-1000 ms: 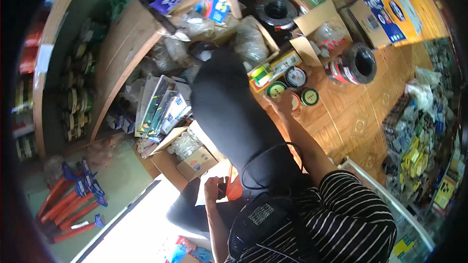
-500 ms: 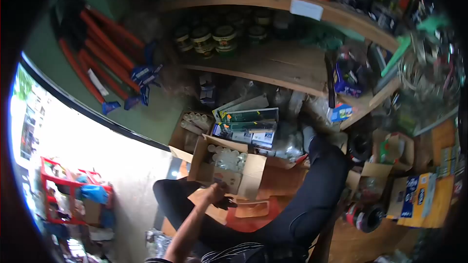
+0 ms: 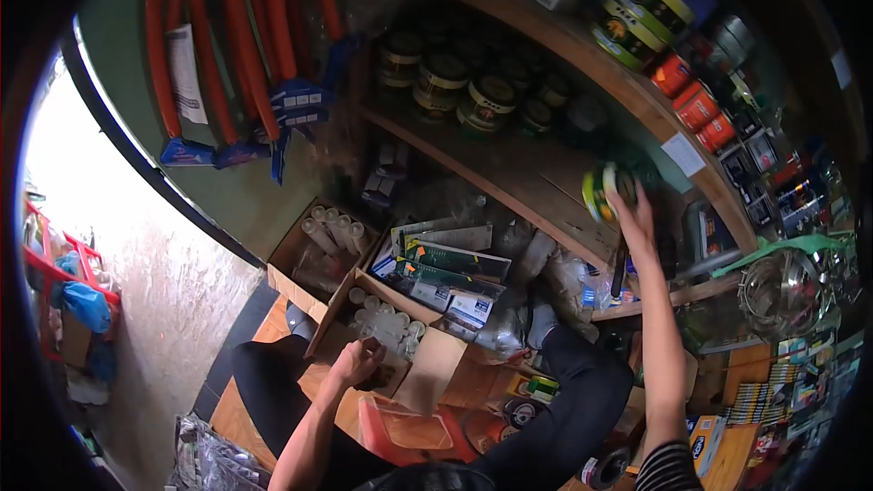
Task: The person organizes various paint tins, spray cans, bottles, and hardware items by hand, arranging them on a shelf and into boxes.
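My right hand [image 3: 634, 211] is raised at the middle shelf, its fingers wrapped round a green and yellow tin [image 3: 600, 193]. Low at centre left, my left hand [image 3: 357, 361] is held with curled fingers over the near edge of an open cardboard box [image 3: 435, 371]; whether anything is between those fingers is too small to tell. Pale cylindrical containers [image 3: 382, 323] fill that box. Behind it to the left, a second box [image 3: 296, 293] holds white tubes [image 3: 335, 229]. Flat green packets [image 3: 455, 264] lie beside the boxes.
Dark tins [image 3: 486, 105] stand on the wooden shelf [image 3: 509, 184]. Orange-handled tools [image 3: 245, 45] hang at upper left. My bent legs [image 3: 582, 382] flank a red object [image 3: 409, 427] on the floor. A red rack [image 3: 82, 273] is at far left, a wire coil [image 3: 777, 291] at right.
The view has turned and shifted. My right hand, not visible before, is now up at the shelf with a tin. My left hand remains near the box, slightly farther left in view.
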{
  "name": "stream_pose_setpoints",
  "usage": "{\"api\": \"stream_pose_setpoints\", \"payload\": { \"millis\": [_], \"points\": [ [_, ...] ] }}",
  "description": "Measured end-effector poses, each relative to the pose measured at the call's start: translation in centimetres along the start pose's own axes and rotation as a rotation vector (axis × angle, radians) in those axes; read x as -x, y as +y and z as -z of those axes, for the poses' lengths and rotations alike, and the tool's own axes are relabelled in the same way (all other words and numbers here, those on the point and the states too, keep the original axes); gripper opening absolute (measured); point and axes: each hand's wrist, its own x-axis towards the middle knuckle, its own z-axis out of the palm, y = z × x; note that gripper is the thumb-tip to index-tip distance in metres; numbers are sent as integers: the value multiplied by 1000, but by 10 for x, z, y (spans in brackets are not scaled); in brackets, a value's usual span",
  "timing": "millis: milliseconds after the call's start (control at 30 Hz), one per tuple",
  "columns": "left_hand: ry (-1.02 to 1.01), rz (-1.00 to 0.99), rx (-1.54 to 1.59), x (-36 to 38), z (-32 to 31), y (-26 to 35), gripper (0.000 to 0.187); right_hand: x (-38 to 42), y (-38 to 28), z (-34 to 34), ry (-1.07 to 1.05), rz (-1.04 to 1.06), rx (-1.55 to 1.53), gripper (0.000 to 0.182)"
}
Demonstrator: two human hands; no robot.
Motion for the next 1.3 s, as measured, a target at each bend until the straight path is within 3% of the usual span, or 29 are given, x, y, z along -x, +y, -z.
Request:
{"api": "stream_pose_setpoints", "payload": {
  "millis": [133, 233, 333, 467, 567, 667, 767, 867, 1000, 1100, 1133, 1200, 1267, 1300],
  "points": [
    [-31, 118, -1, 0, 14, 14, 31, -116, -17, -72, -28, 193, 159, 76],
    [65, -47, 104, -6, 16, -23, 30, -175, -11, -109, -12, 125, 267, 77],
    [137, 58, 157, -2, 27, -26, 29, -204, 7, -137, 57, 32, 408, 80],
    [98, 167, 106, 3, 32, -3, 26, -213, 37, -166, 328, 177, 361, 83],
    [40, 127, 116, -5, 22, -7, 30, -176, 38, -179, 207, 228, 39, 96],
    [6, 123, 85, -10, 21, 1, 33, -192, 99, -193, 296, 414, 33, 92],
    [28, 72, 65, -8, 15, -7, 33, -199, 112, -194, 376, 265, 111, 84],
    [85, 56, 72, -10, 16, -16, 33, -186, 88, -201, 292, 272, 36, 97],
    [81, 105, 46, -10, 20, -3, 32, -187, 90, -197, 322, 319, 172, 99],
    [68, 113, 38, -11, 15, -2, 32, -174, 84, -184, 153, 369, 204, 100],
    [58, 97, 9, -13, 14, -4, 31, -160, 73, -173, 64, 382, 244, 101],
    [22, 75, 59, -14, 13, 0, 28, -100, 50, -150, 41, 176, 414, 92],
    [7, 15, 140, -12, 12, 4, 25, -15, -7, -97, -186, 183, 232, 80],
    [-7, -22, 169, -16, 8, -23, 24, 18, -11, -63, -178, 178, 237, 74]
  ]
}}
